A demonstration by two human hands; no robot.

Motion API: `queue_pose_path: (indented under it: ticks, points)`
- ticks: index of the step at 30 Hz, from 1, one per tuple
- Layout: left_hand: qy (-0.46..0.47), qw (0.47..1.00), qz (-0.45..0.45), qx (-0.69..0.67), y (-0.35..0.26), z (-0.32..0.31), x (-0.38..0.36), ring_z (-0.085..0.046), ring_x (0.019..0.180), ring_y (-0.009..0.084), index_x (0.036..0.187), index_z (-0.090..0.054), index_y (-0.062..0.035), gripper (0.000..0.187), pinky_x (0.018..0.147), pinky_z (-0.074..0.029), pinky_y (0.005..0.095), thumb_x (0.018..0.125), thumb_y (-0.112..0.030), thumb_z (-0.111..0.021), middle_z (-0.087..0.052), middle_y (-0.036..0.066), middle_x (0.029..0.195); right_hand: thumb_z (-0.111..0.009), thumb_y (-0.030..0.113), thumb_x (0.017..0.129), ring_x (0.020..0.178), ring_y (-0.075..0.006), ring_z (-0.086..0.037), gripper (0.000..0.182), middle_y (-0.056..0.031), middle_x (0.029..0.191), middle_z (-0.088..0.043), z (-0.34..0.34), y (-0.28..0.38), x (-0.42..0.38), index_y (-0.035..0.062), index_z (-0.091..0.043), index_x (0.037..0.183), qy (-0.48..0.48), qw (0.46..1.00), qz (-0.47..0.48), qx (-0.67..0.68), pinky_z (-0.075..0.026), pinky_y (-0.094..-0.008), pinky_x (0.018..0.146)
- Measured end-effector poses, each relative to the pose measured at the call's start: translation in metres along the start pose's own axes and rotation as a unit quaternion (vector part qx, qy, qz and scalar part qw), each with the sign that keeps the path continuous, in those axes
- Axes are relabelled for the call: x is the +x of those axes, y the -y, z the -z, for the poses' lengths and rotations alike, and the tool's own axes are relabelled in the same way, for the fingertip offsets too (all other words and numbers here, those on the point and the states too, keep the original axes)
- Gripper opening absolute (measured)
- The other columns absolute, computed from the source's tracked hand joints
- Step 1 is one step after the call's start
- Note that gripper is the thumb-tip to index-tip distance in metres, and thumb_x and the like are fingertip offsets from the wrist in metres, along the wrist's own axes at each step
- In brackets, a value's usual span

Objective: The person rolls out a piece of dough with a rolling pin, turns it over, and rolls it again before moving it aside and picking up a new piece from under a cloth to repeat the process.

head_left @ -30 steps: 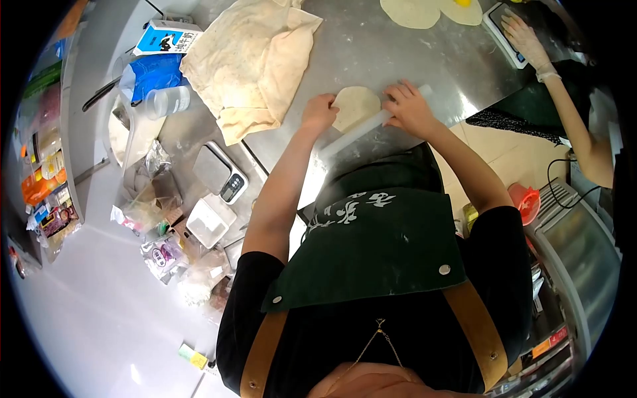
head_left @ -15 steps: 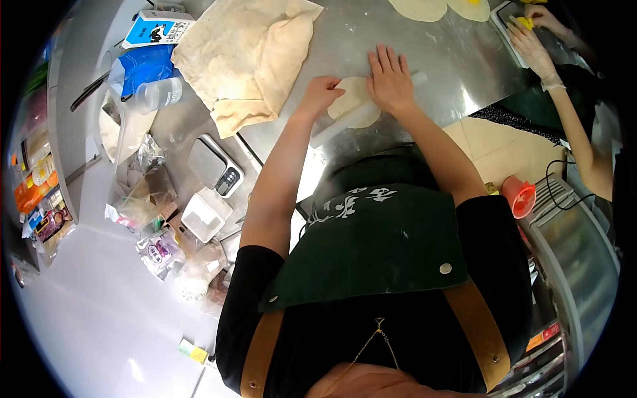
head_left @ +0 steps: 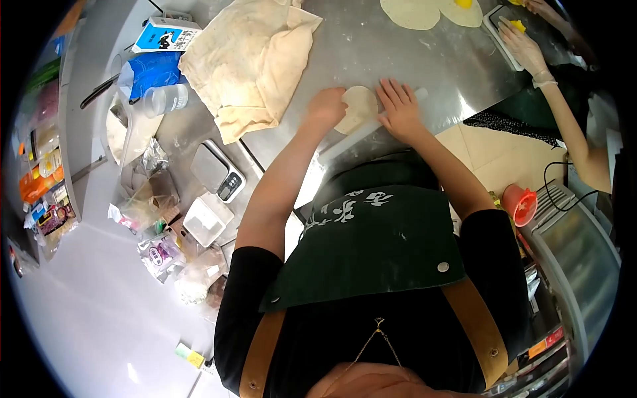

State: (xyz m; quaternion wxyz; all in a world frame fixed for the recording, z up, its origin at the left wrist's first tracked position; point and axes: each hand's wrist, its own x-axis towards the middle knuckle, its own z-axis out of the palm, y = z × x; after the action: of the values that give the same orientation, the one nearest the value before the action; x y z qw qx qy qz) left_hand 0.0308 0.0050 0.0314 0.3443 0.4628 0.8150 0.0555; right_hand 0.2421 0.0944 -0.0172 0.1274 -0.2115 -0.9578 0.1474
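Note:
A small round of dough (head_left: 359, 110) lies flat on the steel table (head_left: 358, 53). My left hand (head_left: 326, 108) is at its left edge, fingers curled and closed on that edge. A pale rolling pin (head_left: 352, 140) lies slantwise along the near side of the dough. Over the pin's right part rests my right hand (head_left: 399, 109), palm down with the fingers stretched out, beside the dough's right edge.
A cream cloth (head_left: 255, 63) lies left of my hands. Further left are a milk carton (head_left: 166, 35), a clear cup (head_left: 166, 99) and a scale (head_left: 219, 170). Larger dough rounds (head_left: 411, 12) lie at the back. A co-worker's gloved hand (head_left: 522, 48) is at the right.
The rolling pin has moved toward me, off most of the dough. My right hand has come nearer with it. The table and its things sit slightly lower in view.

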Motion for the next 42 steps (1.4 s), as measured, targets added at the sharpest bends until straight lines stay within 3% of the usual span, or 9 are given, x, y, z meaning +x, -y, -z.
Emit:
queue_pose_path:
  ticks: [4, 6, 7, 12, 22, 28, 32, 36, 42]
  points:
    - [0.015, 0.997, -0.031, -0.063, -0.017, 0.018, -0.027, -0.065, 0.096, 0.0348, 0.099, -0.069, -0.0069, 0.02, 0.079, -0.051, 0.0434, 0.08, -0.013, -0.067, -0.068, 0.018, 0.097, -0.079, 0.025, 0.065, 0.132, -0.0287, -0.042, 0.051, -0.0114, 0.135, -0.05, 0.022, -0.016, -0.034, 0.0129, -0.061, 0.111, 0.067, 0.994, 0.083, 0.024, -0.027, -0.0508, 0.113]
    - [-0.002, 0.981, -0.037, -0.193, 0.005, 0.012, -0.024, -0.065, 0.096, 0.0348, 0.099, -0.069, -0.0073, 0.02, 0.079, -0.052, 0.0434, 0.08, -0.012, -0.067, -0.067, 0.018, 0.097, -0.079, 0.024, 0.066, 0.128, -0.0276, -0.044, 0.043, -0.0098, 0.129, -0.053, 0.032, -0.019, -0.036, 0.0136, -0.062, 0.104, 0.077, 0.992, 0.091, 0.043, -0.028, -0.0504, 0.112]
    - [0.009, 0.989, -0.034, -0.142, 0.015, 0.009, -0.02, -0.065, 0.096, 0.0346, 0.101, -0.069, -0.0076, 0.021, 0.079, -0.052, 0.0433, 0.08, -0.012, -0.067, -0.068, 0.018, 0.098, -0.079, 0.023, 0.066, 0.127, -0.027, -0.045, 0.04, -0.009, 0.126, -0.054, 0.036, -0.02, -0.034, 0.014, -0.062, 0.1, 0.082, 0.991, 0.097, 0.052, -0.029, -0.0503, 0.112]
    - [0.053, 0.998, 0.019, -0.002, 0.039, 0.003, -0.015, -0.064, 0.098, 0.0339, 0.111, -0.066, -0.0099, 0.031, 0.08, -0.052, 0.0425, 0.08, -0.011, -0.067, -0.068, 0.016, 0.102, -0.077, 0.03, 0.072, 0.123, -0.0265, -0.047, 0.038, -0.0101, 0.124, -0.054, 0.034, -0.012, -0.003, 0.0121, -0.062, 0.103, 0.091, 0.99, 0.099, 0.039, -0.029, -0.0501, 0.112]
    - [0.04, 0.99, 0.012, -0.136, 0.047, 0.006, -0.003, -0.066, 0.09, 0.0315, 0.108, -0.068, -0.0081, 0.029, 0.077, -0.05, 0.0408, 0.08, -0.013, -0.069, -0.069, 0.015, 0.094, -0.054, 0.031, 0.089, 0.134, -0.033, -0.04, 0.044, -0.0153, 0.143, -0.044, -0.017, 0.024, 0.013, 0.0053, -0.055, 0.124, -0.075, 0.996, -0.044, -0.022, -0.027, -0.0518, 0.111]
    - [0.044, 0.986, -0.038, -0.155, 0.048, 0.006, 0.008, -0.064, 0.084, 0.0337, 0.1, -0.069, -0.0043, 0.026, 0.074, -0.049, 0.0405, 0.076, -0.015, -0.069, -0.068, 0.016, 0.089, -0.052, 0.029, 0.088, 0.135, -0.0354, -0.038, 0.051, -0.0175, 0.145, -0.043, -0.018, 0.028, 0.068, 0.0051, -0.052, 0.133, -0.014, 0.995, -0.073, -0.064, -0.027, -0.0563, 0.111]
    - [0.027, 0.994, -0.056, -0.095, 0.047, 0.006, 0.013, -0.064, 0.088, 0.0352, 0.1, -0.069, -0.0045, 0.026, 0.076, -0.05, 0.042, 0.076, -0.015, -0.07, -0.068, 0.017, 0.091, -0.05, 0.029, 0.09, 0.137, -0.0359, -0.034, 0.052, -0.018, 0.147, -0.04, -0.021, 0.022, 0.025, 0.0047, -0.048, 0.136, -0.013, 0.998, -0.046, -0.033, -0.025, -0.0547, 0.112]
    - [0.053, 0.996, -0.021, -0.068, 0.04, 0.003, 0.008, -0.063, 0.095, 0.0357, 0.103, -0.068, -0.0054, 0.027, 0.081, -0.05, 0.0428, 0.078, -0.014, -0.069, -0.067, 0.016, 0.099, -0.053, 0.03, 0.089, 0.137, -0.0356, -0.035, 0.053, -0.0184, 0.148, -0.039, -0.019, 0.025, 0.059, 0.004, -0.049, 0.135, 0.01, 0.997, -0.051, -0.055, -0.026, -0.055, 0.111]
    - [-0.099, 0.993, -0.07, 0.014, 0.028, -0.011, -0.012, -0.062, 0.096, 0.0378, 0.103, -0.067, -0.0007, 0.027, 0.078, -0.05, 0.043, 0.08, -0.013, -0.067, -0.066, 0.021, 0.097, -0.068, 0.029, 0.079, 0.134, -0.0327, -0.039, 0.049, -0.0153, 0.142, -0.045, -0.008, 0.013, 0.01, 0.0084, -0.058, 0.123, 0.0, 0.999, 0.033, 0.008, -0.029, -0.0521, 0.112]
